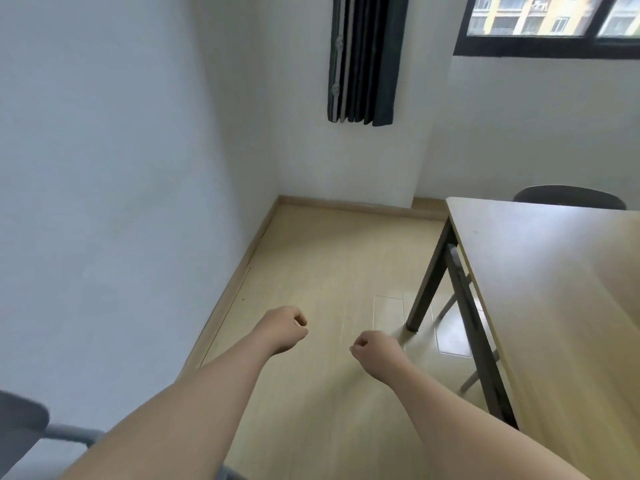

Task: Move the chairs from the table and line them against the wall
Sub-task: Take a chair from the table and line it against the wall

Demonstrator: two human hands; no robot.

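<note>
My left hand [285,327] and my right hand [375,349] reach forward over the floor, both curled into loose fists with nothing in them. A grey chair [24,434] stands at the bottom left, close to the white wall [114,202], partly cut off by the frame. The dark backrest of another chair [568,195] shows behind the far side of the wooden table [554,289] on the right. Pale chair legs [446,306] show under the table.
Light wooden floor [329,271] runs between the left wall and the table, up to the corner. The table's dark metal leg [426,289] stands near my right hand. A dark curtain [363,60] hangs in the corner beside a window [554,22].
</note>
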